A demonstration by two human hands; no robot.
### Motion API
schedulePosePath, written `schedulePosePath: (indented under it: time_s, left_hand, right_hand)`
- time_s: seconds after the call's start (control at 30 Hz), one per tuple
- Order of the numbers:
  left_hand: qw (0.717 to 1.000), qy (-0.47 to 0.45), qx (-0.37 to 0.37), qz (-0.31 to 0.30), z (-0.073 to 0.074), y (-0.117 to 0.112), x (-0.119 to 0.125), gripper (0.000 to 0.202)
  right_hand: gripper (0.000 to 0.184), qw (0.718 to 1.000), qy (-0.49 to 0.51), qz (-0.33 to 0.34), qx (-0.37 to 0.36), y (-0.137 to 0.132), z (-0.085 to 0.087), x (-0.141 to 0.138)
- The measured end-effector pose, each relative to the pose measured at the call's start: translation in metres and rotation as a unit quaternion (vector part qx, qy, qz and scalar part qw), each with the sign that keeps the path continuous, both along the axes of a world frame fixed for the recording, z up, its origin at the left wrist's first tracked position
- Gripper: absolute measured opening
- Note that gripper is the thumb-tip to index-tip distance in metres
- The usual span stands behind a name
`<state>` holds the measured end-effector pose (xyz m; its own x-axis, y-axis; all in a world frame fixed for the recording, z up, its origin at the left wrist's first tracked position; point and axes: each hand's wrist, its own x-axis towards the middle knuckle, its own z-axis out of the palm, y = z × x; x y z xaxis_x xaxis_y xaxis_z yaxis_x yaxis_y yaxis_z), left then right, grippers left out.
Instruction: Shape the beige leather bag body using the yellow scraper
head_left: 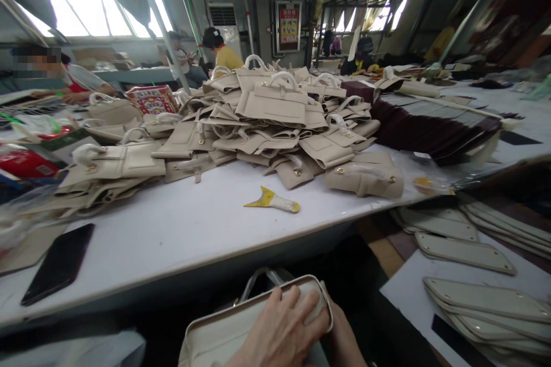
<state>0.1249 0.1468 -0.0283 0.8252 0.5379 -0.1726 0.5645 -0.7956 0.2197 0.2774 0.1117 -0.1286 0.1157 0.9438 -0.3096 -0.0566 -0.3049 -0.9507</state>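
Observation:
A beige handbag (219,332) is held tilted below the table's front edge, its flat panel bordered by a raised rim. Its handle, in clear wrap, shows behind the far edge. My left hand (286,321) lies across the panel, fingers bent and pressing near the right end of the rim. Around that right end my right hand (342,332) grips the bag from the side; most of its fingers are hidden behind it. On the table beyond lies a yellow and white fishtail-shaped scraper (273,200), touched by neither hand.
Beige bag pieces with wrapped handles (275,103) are heaped across the white table (185,223). A black phone (60,264) lies at left. Pale oblong panels (469,252) are stacked at lower right, near dark stacked sheets (430,132). Several people sit farther back.

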Motion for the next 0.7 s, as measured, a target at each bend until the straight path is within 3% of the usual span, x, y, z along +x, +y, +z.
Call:
schedulePosePath:
  time_s: [0.07,0.17,0.27,0.33,0.5,0.7]
  left_hand:
    - [0.999,-0.038,-0.020,0.006,0.005,0.002,0.000,0.052]
    - [0.996,-0.077,-0.038,0.033,0.014,0.014,0.000,0.020]
    - [0.990,-0.110,-0.049,0.077,0.015,0.038,0.000,0.024]
    - [0.985,-0.138,-0.069,0.084,0.009,0.056,0.001,0.031]
    - [0.973,-0.147,-0.179,0.018,-0.017,0.089,0.003,0.031]
    - [0.947,-0.155,-0.270,0.077,-0.034,0.102,0.005,0.030]
  right_hand:
    - [0.069,0.999,-0.037,-0.014,-0.014,-0.008,0.007,0.008]
    - [0.070,0.997,-0.078,-0.017,-0.009,-0.014,0.014,0.015]
    - [0.072,0.994,-0.106,0.002,-0.001,-0.016,0.019,0.015]
    - [0.070,0.989,-0.150,0.005,0.001,-0.016,0.022,0.013]
    - [0.069,0.972,-0.231,0.042,0.007,-0.012,0.037,0.010]
    - [0.066,0.954,-0.295,0.042,0.025,-0.003,0.043,0.005]
